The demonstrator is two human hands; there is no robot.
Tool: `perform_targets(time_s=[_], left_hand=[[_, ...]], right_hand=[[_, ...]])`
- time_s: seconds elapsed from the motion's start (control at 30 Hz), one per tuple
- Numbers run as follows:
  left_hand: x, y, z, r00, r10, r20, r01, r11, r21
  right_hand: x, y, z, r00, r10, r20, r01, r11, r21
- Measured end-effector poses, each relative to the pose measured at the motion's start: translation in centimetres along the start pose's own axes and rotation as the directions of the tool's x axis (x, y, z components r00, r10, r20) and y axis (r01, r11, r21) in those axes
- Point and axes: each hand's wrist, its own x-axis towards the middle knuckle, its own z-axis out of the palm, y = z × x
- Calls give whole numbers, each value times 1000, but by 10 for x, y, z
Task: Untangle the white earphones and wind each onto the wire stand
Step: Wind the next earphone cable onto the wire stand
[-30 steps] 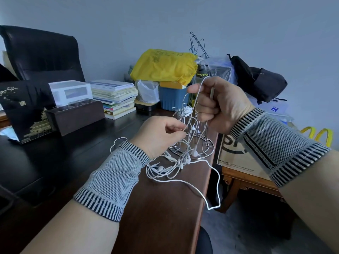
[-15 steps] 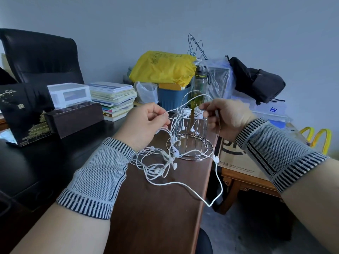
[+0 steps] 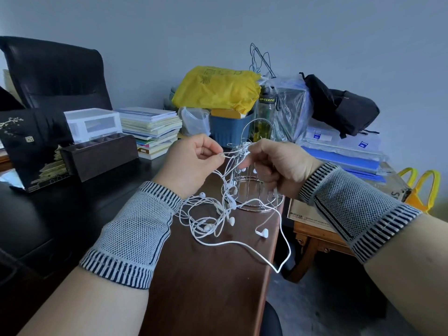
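A tangle of white earphones [image 3: 213, 218] lies on the brown desk [image 3: 213, 287], with several earbuds showing and strands rising to both hands. My left hand [image 3: 191, 163] pinches a white cord between thumb and forefinger. Close to its right, my right hand [image 3: 276, 163] grips other strands in curled fingers, right in front of the wire stand [image 3: 257, 192]. One long loop of cord [image 3: 278, 270] hangs over the desk's right edge, and one earbud [image 3: 263, 232] lies apart near that edge. The stand's arched top [image 3: 258, 122] shows above my hands.
Behind the stand are a blue tub [image 3: 225, 129], a yellow bag [image 3: 215, 88], a book stack [image 3: 150, 132] and a dark organiser box [image 3: 99, 156]. A black chair [image 3: 55, 73] stands at the back left. A low wooden table [image 3: 315, 236] with boxes stands right of the desk.
My right hand has come down from its raised position to stand height. My left hand has lifted its pinched cord, and both hands now meet in front of the stand.
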Motion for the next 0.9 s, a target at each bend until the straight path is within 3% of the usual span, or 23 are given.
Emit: perform_targets(time_s=[0.17, 0.4, 0.63, 0.8, 0.9], left_hand=[[0, -2, 3, 1000, -2, 5, 2, 1000, 4], [1, -5, -1, 999, -10, -35, 11, 999, 31], [-1, -8, 2, 1000, 20, -7, -19, 991, 134], [1, -11, 0, 1000, 5, -26, 1, 977, 212], [1, -12, 0, 998, -66, -13, 68, 987, 147]], right_hand=[[-5, -4, 3, 993, -41, 109, 38, 999, 29], [1, 1, -8, 1000, -20, -19, 23, 989, 147], [0, 0, -12, 1000, 25, -8, -21, 948, 319], [0, 1, -10, 999, 27, 29, -33, 969, 247], [0, 1, -11, 997, 54, 57, -64, 981, 183]])
